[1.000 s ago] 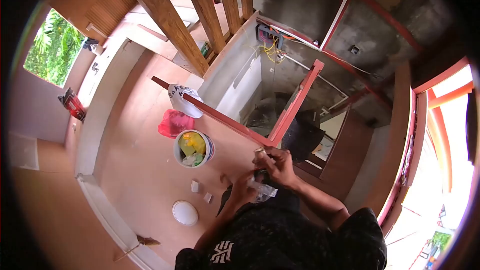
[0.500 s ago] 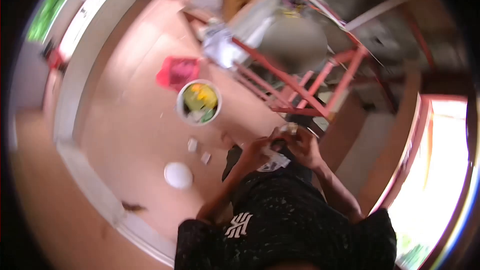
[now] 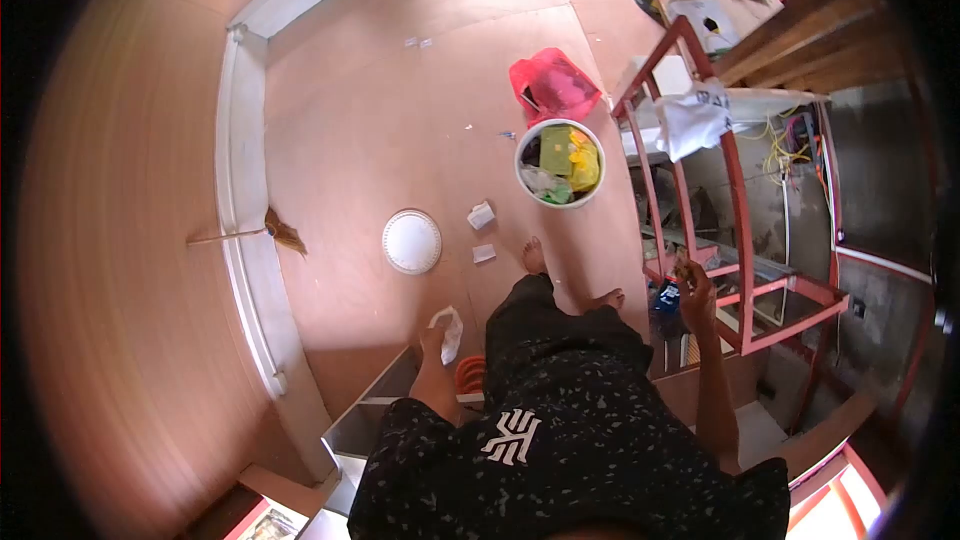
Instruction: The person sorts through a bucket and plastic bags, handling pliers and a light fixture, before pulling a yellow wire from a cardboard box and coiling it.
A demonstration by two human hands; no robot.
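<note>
Low in front of my body, my left hand [image 3: 432, 340] is closed around a crumpled white piece [image 3: 451, 333], which looks like thin plastic or paper. Out to the right, my right hand [image 3: 699, 300] is raised with its fingers bent together beside the red metal frame [image 3: 740, 240]. What those fingers hold, I cannot tell. A dark blue packet with white lettering [image 3: 667, 295] shows just left of them. Between and ahead of my hands, my bare feet stand on the pinkish wooden floor.
A white bucket [image 3: 519, 175] of rubbish stands ahead, with a red plastic bag [image 3: 560, 85] behind it. On the floor lie a white round lid [image 3: 411, 241] and two small white pieces. A broom [image 3: 285, 231] crosses the left sill. White cloth [image 3: 693, 122] hangs on the red frame.
My hands, together in front of me before, are now far apart: the left lower with the white piece, the right out by the red frame. The view has turned, and the bucket appears farther right.
</note>
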